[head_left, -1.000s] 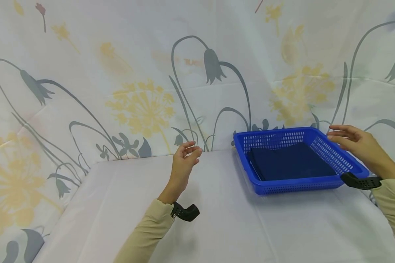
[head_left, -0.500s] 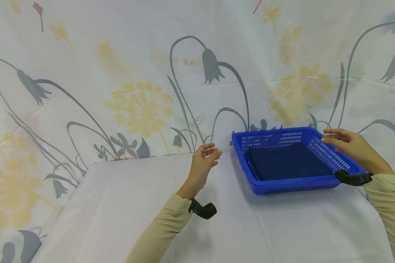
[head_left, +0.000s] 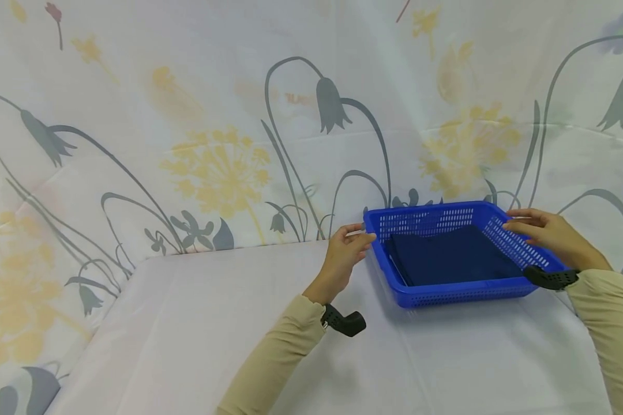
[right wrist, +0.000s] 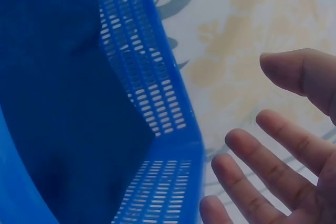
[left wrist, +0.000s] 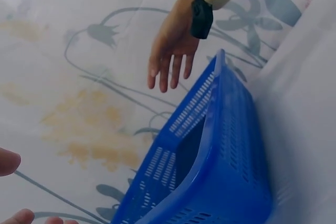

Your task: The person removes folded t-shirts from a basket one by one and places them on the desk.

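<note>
A blue plastic basket (head_left: 402,297) with slotted walls stands on the white-covered table. In it lies a folded dark navy cloth (head_left: 454,256). My left hand (head_left: 342,259) is beside the basket's left rim, fingers loosely bent and holding nothing; whether a fingertip touches the rim I cannot tell. Over the right rim hovers my right hand (head_left: 560,236), its fingers extended and thumb apart. In the right wrist view the fingers (right wrist: 273,171) are spread just outside the basket wall, with nothing in them. The left wrist view shows only a few left fingertips (left wrist: 8,161).
A white sheet covers the table (head_left: 228,311). Behind it hangs a white curtain (head_left: 301,150) printed with grey and yellow flowers, close to the basket's back wall. Each wrist carries a black camera mount (head_left: 345,321).
My left hand has moved right, from over the table to the basket's left rim. The right hand has shifted slightly left and down beside the right rim. The basket stays in place.
</note>
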A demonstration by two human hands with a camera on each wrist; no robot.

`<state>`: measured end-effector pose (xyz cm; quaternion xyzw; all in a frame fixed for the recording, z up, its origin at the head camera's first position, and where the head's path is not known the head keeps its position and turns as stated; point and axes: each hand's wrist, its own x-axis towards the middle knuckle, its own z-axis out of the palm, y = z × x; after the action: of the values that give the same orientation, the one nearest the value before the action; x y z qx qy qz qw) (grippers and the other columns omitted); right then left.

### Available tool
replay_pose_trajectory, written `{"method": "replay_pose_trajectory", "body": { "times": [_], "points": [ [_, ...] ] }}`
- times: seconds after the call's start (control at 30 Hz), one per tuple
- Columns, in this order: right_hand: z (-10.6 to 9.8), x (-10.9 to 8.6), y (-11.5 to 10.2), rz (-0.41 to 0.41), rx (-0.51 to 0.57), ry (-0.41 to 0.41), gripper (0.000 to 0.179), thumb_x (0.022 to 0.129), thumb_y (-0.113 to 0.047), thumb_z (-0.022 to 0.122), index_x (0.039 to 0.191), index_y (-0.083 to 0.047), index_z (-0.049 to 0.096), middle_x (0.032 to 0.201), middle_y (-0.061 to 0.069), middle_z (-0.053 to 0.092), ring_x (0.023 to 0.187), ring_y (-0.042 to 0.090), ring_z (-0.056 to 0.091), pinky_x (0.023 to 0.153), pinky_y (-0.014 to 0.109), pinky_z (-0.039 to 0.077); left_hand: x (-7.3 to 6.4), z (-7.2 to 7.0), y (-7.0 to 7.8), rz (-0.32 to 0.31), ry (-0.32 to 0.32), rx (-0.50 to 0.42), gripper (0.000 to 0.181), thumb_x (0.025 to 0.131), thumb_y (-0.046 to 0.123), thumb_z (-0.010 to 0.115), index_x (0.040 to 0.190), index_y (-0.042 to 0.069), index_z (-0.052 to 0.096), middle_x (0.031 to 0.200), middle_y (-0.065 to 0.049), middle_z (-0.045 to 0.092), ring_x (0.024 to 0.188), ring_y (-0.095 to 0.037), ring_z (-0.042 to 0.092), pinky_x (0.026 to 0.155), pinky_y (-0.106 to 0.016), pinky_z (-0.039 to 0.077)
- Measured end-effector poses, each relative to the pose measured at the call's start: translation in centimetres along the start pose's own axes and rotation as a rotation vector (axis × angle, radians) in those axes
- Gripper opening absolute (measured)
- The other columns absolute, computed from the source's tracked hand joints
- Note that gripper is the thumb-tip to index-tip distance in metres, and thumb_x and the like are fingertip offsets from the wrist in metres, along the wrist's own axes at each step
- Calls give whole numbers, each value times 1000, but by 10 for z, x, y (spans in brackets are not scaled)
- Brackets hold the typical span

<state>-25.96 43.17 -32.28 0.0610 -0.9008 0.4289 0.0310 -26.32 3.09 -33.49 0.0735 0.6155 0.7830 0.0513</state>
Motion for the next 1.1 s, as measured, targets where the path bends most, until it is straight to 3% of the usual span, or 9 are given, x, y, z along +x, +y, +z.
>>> {"method": "replay_pose_trajectory", "body": {
  "times": [0.13, 0.37, 0.5, 0.6, 0.77, 0.83, 0.97, 1.1],
  "points": [
    [0, 3, -1, 28, 18, -31, 21, 100, -27, 56, 120, -26, 50, 98, -33, 52, 90, -13, 51, 73, 18, 47, 3, 10, -2, -31, -16, 0, 42, 88, 12, 70, 125, 1, 54, 106, -12, 65, 106, -36, 58, 93, -42, 47],
    [3, 6, 1, 51, 17, -65, 17, 100, -27, 56, 113, -36, 50, 104, -23, 51, 89, -13, 50, 77, 26, 48, 12, 27, -7, -62, -15, 56, 40, 87, 13, 71, 122, 2, 56, 99, -8, 64, 87, -19, 58, 92, -43, 46],
    [4, 7, 5, 61, 0, -85, 17, 101, -27, 54, 115, -35, 49, 121, 3, 53, 90, -13, 49, 80, 33, 49, 17, 35, -11, -100, -15, 88, 41, 86, 14, 73, 123, 3, 57, 97, -5, 62, 85, -18, 55, 93, -44, 46],
    [5, 8, 8, 67, -8, -101, 18, 101, -28, 53, 116, -36, 49, 132, 20, 46, 91, -12, 49, 83, 37, 49, 22, 41, -14, -123, -6, 103, 42, 85, 14, 74, 123, 4, 57, 101, -5, 60, 92, -23, 56, 95, -45, 44],
    [5, 11, 11, 87, 22, -132, 18, 101, -27, 53, 115, -37, 50, 129, 14, 50, 93, -9, 50, 87, 45, 47, 26, 52, -18, -154, 31, 164, 43, 84, 14, 74, 123, 7, 58, 114, -9, 59, 109, -26, 55, 98, -45, 41],
    [5, 12, 12, 100, 25, -141, 20, 101, -27, 53, 120, -30, 52, 128, 13, 51, 93, -7, 50, 90, 49, 46, 28, 56, -19, -161, 39, 190, 43, 84, 15, 75, 124, 8, 58, 120, -11, 57, 114, -26, 54, 99, -44, 40],
    [6, 12, 14, 112, 9, -156, 42, 102, -27, 52, 136, -3, 45, 131, 21, 51, 93, -6, 50, 90, 51, 46, 31, 65, -21, -164, 48, 218, 44, 83, 14, 75, 123, 8, 58, 123, -12, 56, 116, -27, 53, 99, -43, 41],
    [6, 10, 14, 131, 46, -156, 29, 101, -25, 53, 129, -15, 51, 117, 0, 58, 90, -7, 53, 84, 39, 49, 34, 74, -23, -176, 52, 243, 47, 83, 13, 75, 126, 8, 55, 120, -10, 57, 116, -27, 53, 99, -43, 41]
  ]
}}
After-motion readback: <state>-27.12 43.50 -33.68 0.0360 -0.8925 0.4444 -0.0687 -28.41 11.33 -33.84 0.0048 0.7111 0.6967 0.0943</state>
